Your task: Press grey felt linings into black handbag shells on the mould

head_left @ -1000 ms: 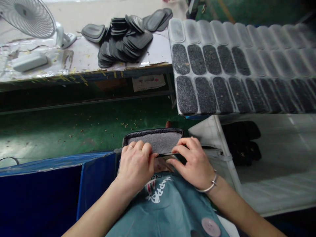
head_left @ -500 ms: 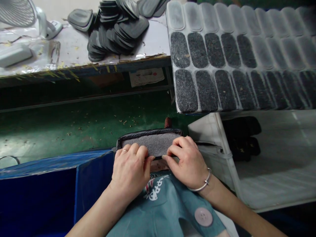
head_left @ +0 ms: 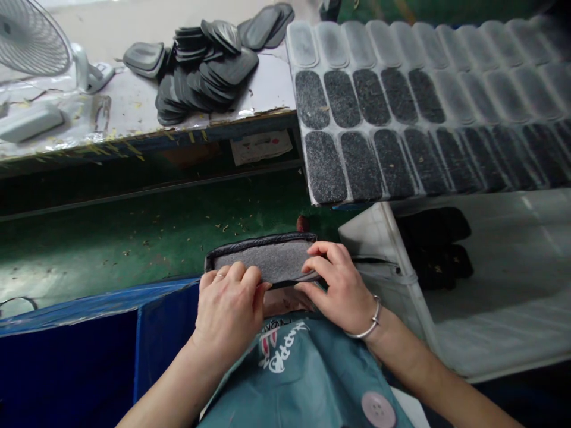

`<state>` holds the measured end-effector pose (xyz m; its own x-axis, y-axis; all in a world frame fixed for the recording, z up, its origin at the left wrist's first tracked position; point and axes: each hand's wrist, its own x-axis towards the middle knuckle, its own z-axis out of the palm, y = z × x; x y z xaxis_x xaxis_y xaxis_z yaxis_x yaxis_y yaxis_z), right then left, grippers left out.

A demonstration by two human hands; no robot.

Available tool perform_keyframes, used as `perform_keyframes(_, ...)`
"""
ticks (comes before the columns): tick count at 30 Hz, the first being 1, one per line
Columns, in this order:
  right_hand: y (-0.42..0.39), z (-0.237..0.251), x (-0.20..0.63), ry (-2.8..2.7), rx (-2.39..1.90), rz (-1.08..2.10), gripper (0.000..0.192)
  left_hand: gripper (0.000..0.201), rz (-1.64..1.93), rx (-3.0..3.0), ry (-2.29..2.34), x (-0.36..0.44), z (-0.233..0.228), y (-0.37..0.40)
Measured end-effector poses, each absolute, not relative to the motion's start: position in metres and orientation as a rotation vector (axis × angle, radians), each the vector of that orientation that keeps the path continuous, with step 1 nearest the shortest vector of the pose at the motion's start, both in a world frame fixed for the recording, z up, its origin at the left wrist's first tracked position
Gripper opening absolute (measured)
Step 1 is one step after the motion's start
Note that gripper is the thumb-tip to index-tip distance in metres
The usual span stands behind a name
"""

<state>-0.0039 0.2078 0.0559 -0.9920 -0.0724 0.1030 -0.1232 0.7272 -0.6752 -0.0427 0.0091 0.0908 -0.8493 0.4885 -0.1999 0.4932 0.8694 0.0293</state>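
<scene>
Close to my body is a long grey felt-like piece with a raised black edge (head_left: pixel 267 258); I cannot make out what exactly it is. My left hand (head_left: pixel 232 312) is closed on its near left side, with the thumb against the near edge. At its right end my right hand (head_left: pixel 336 288) pinches the near edge between thumb and fingers, the fingers curled onto the grey face. The underside of the piece is hidden. Below the hands lies a green apron (head_left: pixel 303 368) with white lettering.
At the left stands an open blue bin (head_left: pixel 169 333); at the right, a white bin (head_left: pixel 491 333) holds black pieces (head_left: pixel 435 249). A board (head_left: pixel 291 89) with rows of dark oval pads stands beyond. On the back table (head_left: pixel 129 131) are stacked dark pads (head_left: pixel 205 77) and a fan (head_left: pixel 33 38).
The piece and both hands have shifted slightly left in view. My right fingers have slid toward the right end of the piece and opened a little. The background sits lower and further left.
</scene>
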Motion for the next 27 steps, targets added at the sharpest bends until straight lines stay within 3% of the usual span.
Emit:
perform_keyframes(12,0.208,0.055,-0.005,-2.820,0.118,1.125,0.008,0.014,0.168,0.835,2.900,-0.035,0.084,0.005)
perform_keyframes(16,0.206,0.058,-0.007,-2.854,0.072,1.124,0.009,0.031,0.254,0.981,2.896,-0.033,0.081,0.000)
perform_keyframes(27,0.210,0.064,-0.016,-2.934,0.006,1.141,0.015,0.045,0.196,1.258,2.781,-0.035,0.070,-0.006)
